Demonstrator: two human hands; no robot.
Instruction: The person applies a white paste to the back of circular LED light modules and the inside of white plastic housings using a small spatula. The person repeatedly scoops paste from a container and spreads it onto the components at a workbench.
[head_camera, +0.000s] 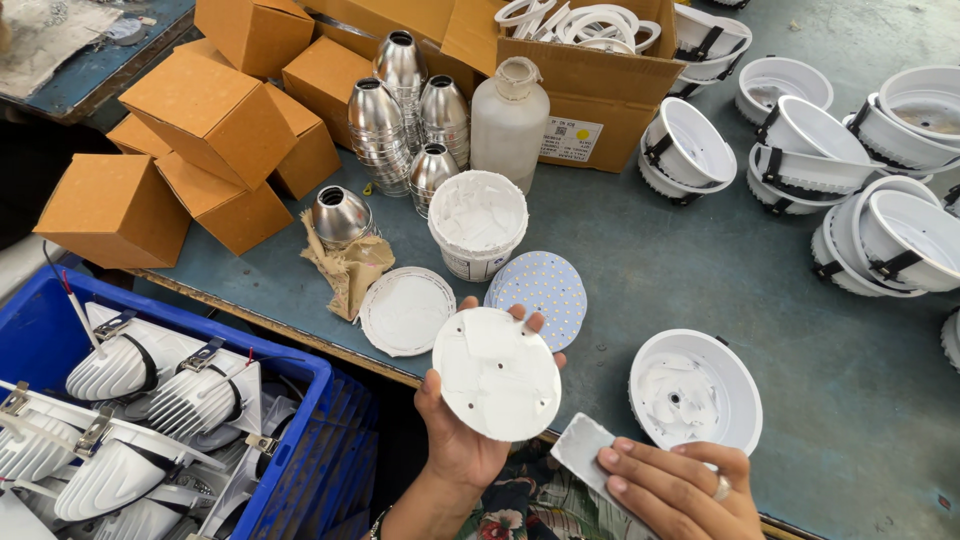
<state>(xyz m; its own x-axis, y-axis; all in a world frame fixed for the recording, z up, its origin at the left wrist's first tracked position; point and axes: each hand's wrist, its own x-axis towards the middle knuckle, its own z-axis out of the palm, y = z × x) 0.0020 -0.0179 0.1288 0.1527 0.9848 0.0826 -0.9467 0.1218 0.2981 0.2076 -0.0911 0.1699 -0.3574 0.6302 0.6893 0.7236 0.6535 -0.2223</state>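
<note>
While left hand (455, 425) grips disc (497, 373), paste tub (478, 222), LED board (545, 285) behind.

At lower centre of the frame, the left hand (462, 430) rises palm-up from the bottom edge, fingers spread and curled around what it holds, fingertips showing at its upper rim, a bracelet at the wrist. At lower right, the right hand (680, 490) lies knuckles-up, fingers pinched together and pointing left, a ring on one finger.
</note>
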